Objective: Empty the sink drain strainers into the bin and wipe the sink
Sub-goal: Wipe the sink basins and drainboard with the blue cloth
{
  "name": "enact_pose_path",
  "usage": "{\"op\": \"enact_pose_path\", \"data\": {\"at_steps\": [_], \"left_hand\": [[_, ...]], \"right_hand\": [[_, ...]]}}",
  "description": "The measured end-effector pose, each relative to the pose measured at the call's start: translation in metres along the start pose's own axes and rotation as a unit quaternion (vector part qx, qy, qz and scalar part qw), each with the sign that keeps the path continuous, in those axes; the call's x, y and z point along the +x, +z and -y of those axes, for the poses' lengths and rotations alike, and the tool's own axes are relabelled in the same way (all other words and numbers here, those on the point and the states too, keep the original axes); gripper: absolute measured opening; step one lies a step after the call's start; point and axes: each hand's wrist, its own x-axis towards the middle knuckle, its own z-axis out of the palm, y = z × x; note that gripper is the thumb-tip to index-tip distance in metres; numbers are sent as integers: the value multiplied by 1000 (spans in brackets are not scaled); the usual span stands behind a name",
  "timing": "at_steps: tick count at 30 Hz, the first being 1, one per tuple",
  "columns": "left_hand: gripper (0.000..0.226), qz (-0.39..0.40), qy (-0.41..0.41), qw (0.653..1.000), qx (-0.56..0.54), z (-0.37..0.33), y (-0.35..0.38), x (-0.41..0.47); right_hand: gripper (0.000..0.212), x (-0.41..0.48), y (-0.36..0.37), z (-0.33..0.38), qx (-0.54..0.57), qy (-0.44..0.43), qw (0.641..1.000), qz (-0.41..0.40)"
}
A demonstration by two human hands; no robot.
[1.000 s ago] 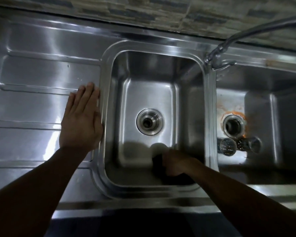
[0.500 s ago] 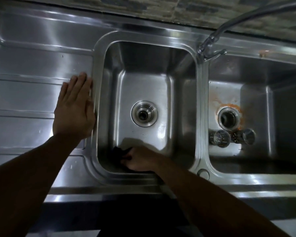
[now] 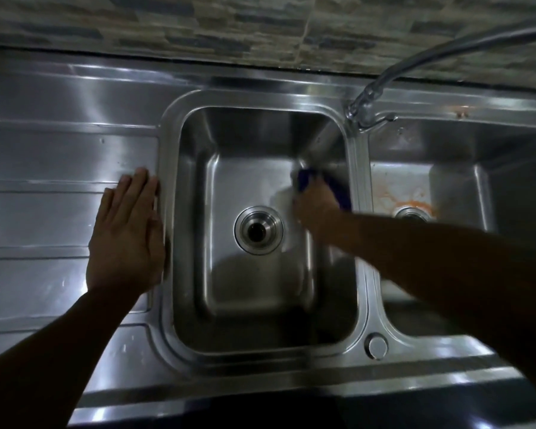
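A steel double sink fills the view. My right hand (image 3: 314, 205) is inside the left basin (image 3: 198, 212), closed on a dark blue cloth (image 3: 338, 188) pressed against the basin's right wall. The round drain (image 3: 258, 229) in the basin floor sits open, just left of that hand. My left hand (image 3: 127, 239) lies flat, fingers together, on the drainboard (image 3: 44, 212) beside the basin's left rim. The right basin (image 3: 446, 181) shows orange stains around its drain (image 3: 412, 213); my right forearm hides the floor in front of that drain.
A chrome faucet (image 3: 365, 109) stands on the divider between the basins, and its spout arcs up to the right. A tiled wall (image 3: 198, 23) runs behind the sink. A round cap (image 3: 377, 346) sits on the front rim.
My right hand has swept the cloth from the basin's near wall up to its right wall. The forearm now covers the strainers in the right basin. The left hand stays put.
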Motion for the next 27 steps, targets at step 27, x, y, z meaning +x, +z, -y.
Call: {"op": "enact_pose_path", "data": {"at_steps": [27], "left_hand": [[57,-27,1,1000,-3,3,6,1]], "right_hand": [[54,85,-70,96,911,268,248,-192]]}}
